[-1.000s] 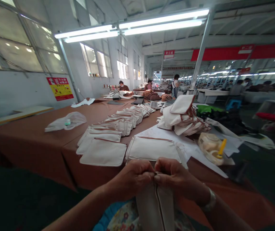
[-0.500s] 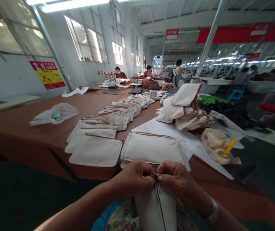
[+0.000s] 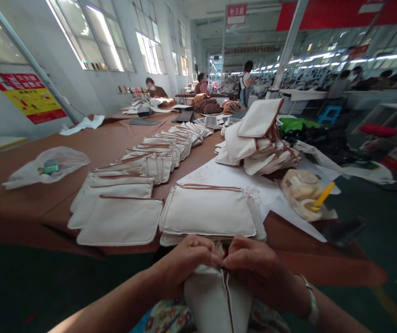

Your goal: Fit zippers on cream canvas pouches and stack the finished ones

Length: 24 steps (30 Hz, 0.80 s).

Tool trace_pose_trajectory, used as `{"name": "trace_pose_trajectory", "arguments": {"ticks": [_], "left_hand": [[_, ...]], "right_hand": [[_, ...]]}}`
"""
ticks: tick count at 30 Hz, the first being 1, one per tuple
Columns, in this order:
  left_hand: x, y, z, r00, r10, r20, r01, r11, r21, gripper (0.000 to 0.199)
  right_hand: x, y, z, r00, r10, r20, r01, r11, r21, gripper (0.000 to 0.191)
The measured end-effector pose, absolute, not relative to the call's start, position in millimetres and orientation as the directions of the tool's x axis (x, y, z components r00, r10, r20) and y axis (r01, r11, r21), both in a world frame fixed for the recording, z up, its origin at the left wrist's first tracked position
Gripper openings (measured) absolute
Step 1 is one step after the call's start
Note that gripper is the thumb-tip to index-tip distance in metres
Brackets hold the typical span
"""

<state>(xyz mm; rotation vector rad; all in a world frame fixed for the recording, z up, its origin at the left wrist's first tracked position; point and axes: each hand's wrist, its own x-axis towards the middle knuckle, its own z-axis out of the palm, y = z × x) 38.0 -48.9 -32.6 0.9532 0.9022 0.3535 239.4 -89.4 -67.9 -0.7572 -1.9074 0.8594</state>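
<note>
A white fabric pouch (image 3: 207, 296) with a brown-edged opening down its middle lies over my lap, its far end pinched between both hands. My left hand (image 3: 188, 261) is closed on the left side of that end. Closed as well, my right hand (image 3: 256, 261) grips the right side, thumb and fingers close to the left ones. The exact spot under the fingertips is hidden. Just beyond my hands, a stack of white pouches (image 3: 208, 210) with brown edging lies at the table's front edge. To its left, a single pouch (image 3: 120, 222) heads a long overlapping row.
The brown-covered table (image 3: 54, 199) stretches away. A heaped pile of pouches (image 3: 257, 134) stands at the right on white paper (image 3: 201, 173). Near it sits a glue container (image 3: 302, 189) with a yellow-handled tool (image 3: 324, 196). A plastic bag (image 3: 63, 159) lies left. Several people work farther back.
My view has tilted down and turned slightly right. Both hands still grip the pouch end; the fingers have curled in more and the pouch's near part has bunched upward.
</note>
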Motion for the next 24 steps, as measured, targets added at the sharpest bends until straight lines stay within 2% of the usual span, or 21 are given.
{"name": "trace_pose_trajectory", "arguments": {"ticks": [2,5,7,8,10,12,13,14,16,18,21,24], "left_hand": [[39,-48,-34,0.615,0.613,-0.497,0.063,0.589,0.805,0.021],[39,-46,-37,0.619,0.618,-0.485,0.093,0.556,0.826,0.03],[37,-45,-38,0.628,0.633,-0.453,0.117,0.498,0.859,0.034],[35,-44,-37,0.639,0.641,-0.425,0.129,0.456,0.881,0.036],[31,-42,-31,0.674,0.649,-0.353,0.17,0.329,0.929,0.037],[28,-41,-23,0.717,0.638,-0.281,0.233,0.161,0.959,0.037],[27,-40,-19,0.738,0.625,-0.254,0.265,0.077,0.961,0.037],[25,-39,-15,0.755,0.612,-0.234,0.289,0.008,0.957,0.036],[24,-37,-10,0.772,0.599,-0.214,0.306,-0.055,0.95,0.036],[25,-37,-9,0.771,0.6,-0.211,0.296,-0.045,0.954,0.037],[27,-41,-13,0.779,0.598,-0.188,0.213,0.029,0.977,0.038],[30,-48,-22,0.776,0.613,-0.148,0.073,0.146,0.987,0.037]], "right_hand": [[241,-88,-71,-0.451,0.746,0.49,0.217,0.624,-0.751,0.019],[243,-88,-73,-0.511,0.703,0.494,0.297,0.684,-0.666,0.024],[243,-92,-75,-0.519,0.688,0.507,0.28,0.698,-0.659,0.026],[243,-95,-75,-0.497,0.706,0.505,0.254,0.674,-0.693,0.026],[242,-99,-73,-0.389,0.814,0.432,0.191,0.53,-0.826,0.02],[241,-100,-67,-0.275,0.93,0.244,0.115,0.283,-0.952,0.017],[240,-99,-63,-0.26,0.954,0.151,0.087,0.179,-0.98,0.023],[240,-96,-58,-0.276,0.957,0.093,0.074,0.118,-0.99,0.03],[241,-89,-47,-0.376,0.925,0.052,0.094,0.094,-0.991,0.038],[242,-84,-39,-0.463,0.886,0.035,0.139,0.112,-0.984,0.042],[241,-84,-39,-0.493,0.869,0.039,0.137,0.122,-0.983,0.041],[236,-90,-52,-0.486,0.872,0.054,-0.065,0.025,-0.998,0.04]]}}
